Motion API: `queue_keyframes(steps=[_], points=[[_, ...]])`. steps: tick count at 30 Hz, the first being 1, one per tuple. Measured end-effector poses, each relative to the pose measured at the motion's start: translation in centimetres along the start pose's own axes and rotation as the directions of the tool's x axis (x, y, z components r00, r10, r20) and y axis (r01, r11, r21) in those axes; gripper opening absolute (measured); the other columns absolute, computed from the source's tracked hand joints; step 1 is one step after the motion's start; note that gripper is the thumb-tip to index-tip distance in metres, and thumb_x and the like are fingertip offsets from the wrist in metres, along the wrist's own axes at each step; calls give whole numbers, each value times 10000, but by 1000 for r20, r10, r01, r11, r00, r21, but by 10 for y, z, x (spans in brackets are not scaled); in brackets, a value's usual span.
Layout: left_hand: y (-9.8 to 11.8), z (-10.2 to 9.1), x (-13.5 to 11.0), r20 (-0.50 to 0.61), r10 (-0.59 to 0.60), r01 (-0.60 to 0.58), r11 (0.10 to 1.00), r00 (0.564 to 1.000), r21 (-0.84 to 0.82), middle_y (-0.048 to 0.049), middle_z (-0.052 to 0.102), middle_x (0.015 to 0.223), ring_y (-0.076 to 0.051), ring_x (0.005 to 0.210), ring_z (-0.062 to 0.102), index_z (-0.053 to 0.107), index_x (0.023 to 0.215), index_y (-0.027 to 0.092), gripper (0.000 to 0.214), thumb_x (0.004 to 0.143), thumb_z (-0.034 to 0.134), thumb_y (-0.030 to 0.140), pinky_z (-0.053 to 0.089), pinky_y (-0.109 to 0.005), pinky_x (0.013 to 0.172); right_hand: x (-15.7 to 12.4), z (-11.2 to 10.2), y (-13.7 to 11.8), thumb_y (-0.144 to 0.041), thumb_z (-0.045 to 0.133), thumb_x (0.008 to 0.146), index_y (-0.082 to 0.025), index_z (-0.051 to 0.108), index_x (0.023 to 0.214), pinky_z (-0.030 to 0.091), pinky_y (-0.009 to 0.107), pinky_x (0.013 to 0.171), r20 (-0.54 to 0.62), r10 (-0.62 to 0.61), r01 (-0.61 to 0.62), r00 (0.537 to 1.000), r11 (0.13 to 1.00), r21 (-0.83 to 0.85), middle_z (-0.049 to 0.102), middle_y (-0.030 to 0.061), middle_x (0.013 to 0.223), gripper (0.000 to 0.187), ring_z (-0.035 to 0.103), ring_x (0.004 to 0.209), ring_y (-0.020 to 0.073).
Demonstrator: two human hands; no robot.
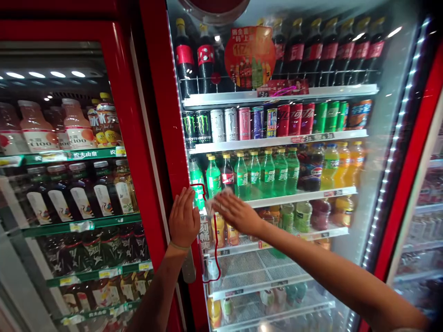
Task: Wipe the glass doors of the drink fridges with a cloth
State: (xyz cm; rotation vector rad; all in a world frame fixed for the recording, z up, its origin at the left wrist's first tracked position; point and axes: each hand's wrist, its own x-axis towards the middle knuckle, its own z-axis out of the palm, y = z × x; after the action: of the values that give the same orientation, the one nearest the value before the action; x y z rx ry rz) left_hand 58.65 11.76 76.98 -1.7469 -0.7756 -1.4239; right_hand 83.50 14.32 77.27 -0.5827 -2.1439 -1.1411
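My left hand (183,219) lies flat with fingers together and stretched up against the red door frame (162,152) of the drinks fridge, just above a grey handle (188,269). My right hand (233,212) reaches in from the right and is spread flat on the glass door (363,221), in front of the green bottles (266,173). A small pale blurred patch (209,205) sits at its fingertips; I cannot make out what it is. A red-outlined sticker (206,233) is on the glass between the two hands.
Behind the glass, shelves hold dark cola bottles (311,50), cans (242,123), and yellow and orange bottles (342,163); the lower wire shelves (256,267) are partly bare. A second fridge (69,184) with juice and tea bottles stands to the left, a third at the right edge.
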Motion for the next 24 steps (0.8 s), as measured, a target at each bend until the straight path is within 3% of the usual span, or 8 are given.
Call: queue_keyframes(steps=[3, 7, 9, 11, 15, 17, 22, 24], points=[[2, 1, 0, 42, 27, -29, 999, 999, 26, -149, 588, 1506, -249, 1490, 459, 387, 1583, 170, 553, 1032, 429, 198, 380, -485, 1245, -17, -3, 2, -241, 483, 1043, -262, 182, 1670, 393, 400, 1277, 40, -95, 94, 995, 995, 13, 411, 13, 1659, 696, 302, 1579, 188], [3, 2, -1, 84, 71, -77, 995, 994, 69, -124, 588, 1510, -244, 1484, 468, 409, 1581, 188, 566, 1017, 459, 193, 356, -473, 1263, 37, -38, 84, -223, 533, 1029, -346, 22, 1674, 309, 560, 1307, -73, 200, -207, 977, 973, -102, 223, -8, 1737, 832, 210, 1608, 269], [4, 2, 0, 95, 72, -80, 993, 993, 89, -115, 577, 1522, -241, 1494, 454, 403, 1588, 199, 581, 1011, 470, 193, 343, -470, 1269, 52, -44, 101, -236, 506, 1047, -372, 12, 1670, 275, 594, 1312, -104, 317, -329, 943, 937, -119, 184, -16, 1747, 807, 172, 1616, 287], [4, 2, 0, 114, 65, -77, 991, 991, 108, -108, 558, 1540, -240, 1506, 434, 376, 1605, 209, 607, 1006, 478, 191, 326, -468, 1278, 39, -34, 81, -250, 488, 1058, -352, 24, 1673, 301, 589, 1302, -79, 314, -321, 946, 943, -91, 206, 1, 1742, 778, 176, 1616, 282], [4, 1, 3, 184, 100, -126, 982, 978, 139, -90, 508, 1579, -250, 1513, 418, 305, 1637, 240, 662, 1006, 501, 198, 293, -469, 1293, -32, 1, 0, -266, 494, 1051, -225, 116, 1678, 430, 490, 1241, 45, -12, 11, 999, 1000, 22, 382, 69, 1674, 733, 339, 1565, 233], [4, 1, 3, 210, 124, -157, 976, 970, 153, -85, 485, 1594, -256, 1515, 413, 271, 1648, 249, 687, 1006, 513, 206, 283, -471, 1296, -47, 2, -3, -260, 522, 1037, -220, 161, 1672, 429, 469, 1243, 101, -92, 90, 991, 996, 28, 416, 61, 1656, 732, 369, 1550, 222], [5, 3, 2, 216, 66, -104, 980, 974, 172, -77, 464, 1608, -263, 1516, 410, 245, 1652, 281, 709, 1003, 525, 213, 276, -487, 1298, 8, -43, 102, -237, 524, 1040, -356, 111, 1671, 282, 572, 1312, -26, 265, -266, 964, 958, -108, 210, -11, 1740, 763, 194, 1613, 265], [5, 4, 1, 220, 46, -87, 980, 974, 179, -72, 463, 1610, -266, 1515, 413, 243, 1651, 287, 707, 1006, 523, 217, 281, -494, 1295, 20, -47, 117, -244, 495, 1053, -360, 70, 1673, 263, 596, 1313, -102, 375, -386, 921, 915, -119, 142, -14, 1755, 760, 150, 1621, 284]])
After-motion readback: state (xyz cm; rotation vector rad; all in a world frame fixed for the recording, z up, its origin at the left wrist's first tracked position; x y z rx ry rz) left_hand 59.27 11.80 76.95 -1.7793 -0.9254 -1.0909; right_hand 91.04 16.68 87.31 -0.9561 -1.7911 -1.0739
